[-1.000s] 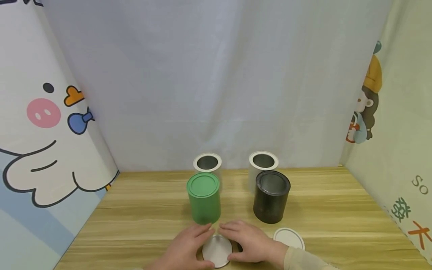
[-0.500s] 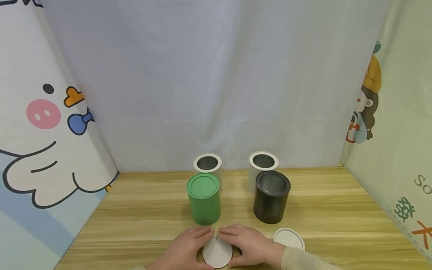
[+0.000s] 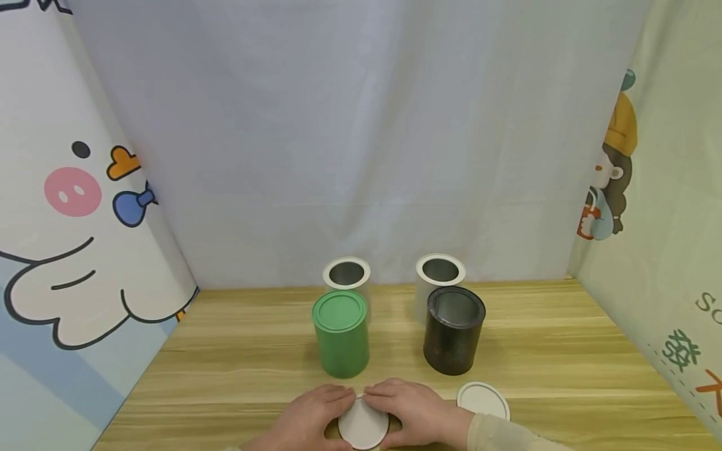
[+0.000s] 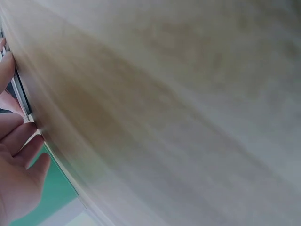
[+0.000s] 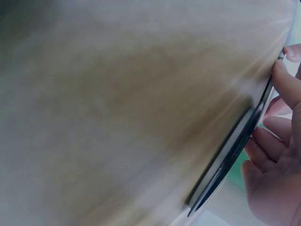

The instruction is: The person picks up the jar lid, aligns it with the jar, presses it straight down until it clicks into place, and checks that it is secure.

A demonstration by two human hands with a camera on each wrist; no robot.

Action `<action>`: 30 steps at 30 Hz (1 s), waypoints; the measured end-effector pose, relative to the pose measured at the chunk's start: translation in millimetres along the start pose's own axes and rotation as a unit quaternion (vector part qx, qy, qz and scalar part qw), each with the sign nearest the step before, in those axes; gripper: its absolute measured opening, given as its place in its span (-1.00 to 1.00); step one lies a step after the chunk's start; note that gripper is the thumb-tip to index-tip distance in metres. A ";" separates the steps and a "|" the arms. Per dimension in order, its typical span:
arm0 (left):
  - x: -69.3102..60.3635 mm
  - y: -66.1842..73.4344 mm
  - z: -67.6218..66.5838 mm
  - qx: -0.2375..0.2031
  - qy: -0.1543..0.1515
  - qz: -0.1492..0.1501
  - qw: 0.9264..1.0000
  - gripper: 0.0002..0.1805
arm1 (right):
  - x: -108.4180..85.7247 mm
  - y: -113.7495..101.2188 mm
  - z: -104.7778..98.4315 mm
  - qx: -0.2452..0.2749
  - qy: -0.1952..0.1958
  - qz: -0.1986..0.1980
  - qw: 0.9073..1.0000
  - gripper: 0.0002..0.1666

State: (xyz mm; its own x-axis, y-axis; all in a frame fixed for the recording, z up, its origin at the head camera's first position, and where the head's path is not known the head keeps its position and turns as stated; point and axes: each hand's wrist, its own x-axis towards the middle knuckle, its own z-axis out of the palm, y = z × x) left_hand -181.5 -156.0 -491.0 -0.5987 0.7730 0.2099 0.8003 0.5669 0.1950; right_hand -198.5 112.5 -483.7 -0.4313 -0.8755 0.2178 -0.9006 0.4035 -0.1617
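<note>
A white round lid (image 3: 363, 424) lies on the wooden table between both hands. The left hand (image 3: 309, 419) grips its left side, fingertips at the far edge and thumb at the near edge. On the opposite side the right hand (image 3: 418, 413) grips it the same way. Seen edge-on in the left wrist view, the lid (image 4: 20, 96) is at the thumb of the left hand (image 4: 16, 181). The right wrist view shows the right hand (image 5: 277, 160) with its thumb at the lid's edge, beside another lid (image 5: 228, 157).
A green can (image 3: 343, 341) with its green top stands beyond the hands, a dark can (image 3: 453, 341) to its right. Behind them stand two white cans (image 3: 364, 297) (image 3: 420, 297) with openings on top. Another white lid (image 3: 483, 401) lies right of the right hand. Curtains surround the table.
Both hands have drawn in closer around the lid, their fingertips moving slightly nearer to the person. The lid and cans have stayed in place.
</note>
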 end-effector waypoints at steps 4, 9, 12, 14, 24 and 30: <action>-0.1 -1.7 -1.9 -0.010 -0.017 0.008 1.000 -0.20 | 1.8 0.2 -0.3 0.017 -0.015 0.016 1.000 -0.20; -0.1 -3.7 -3.8 -0.009 -0.017 0.031 0.999 -0.23 | 3.5 1.2 -0.9 0.048 -0.027 0.026 0.998 -0.21; 0.1 -4.1 -3.7 -0.014 -0.010 0.035 0.999 -0.24 | 4.0 1.3 -1.9 0.064 -0.031 0.030 0.997 -0.22; 0.2 -3.8 -3.5 -0.018 -0.001 0.037 0.999 -0.26 | 4.1 1.1 -2.9 0.075 -0.030 0.032 0.996 -0.24; 1.4 0.3 -6.7 -0.052 0.037 0.041 0.997 -0.32 | 0.1 1.7 -6.6 0.103 -0.004 0.027 0.994 -0.27; 2.5 1.5 -9.5 -0.061 0.067 0.043 0.995 -0.37 | -2.3 0.6 -11.2 0.115 0.007 0.039 0.993 -0.27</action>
State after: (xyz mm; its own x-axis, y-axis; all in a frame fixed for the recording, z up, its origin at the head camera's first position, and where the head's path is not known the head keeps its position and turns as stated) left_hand -182.0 -156.0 -481.0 -0.5333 0.7676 0.3555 0.8440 0.4547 0.2843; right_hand -198.6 117.8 -473.5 -0.5021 -0.8394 0.2080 -0.8284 0.3978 -0.3944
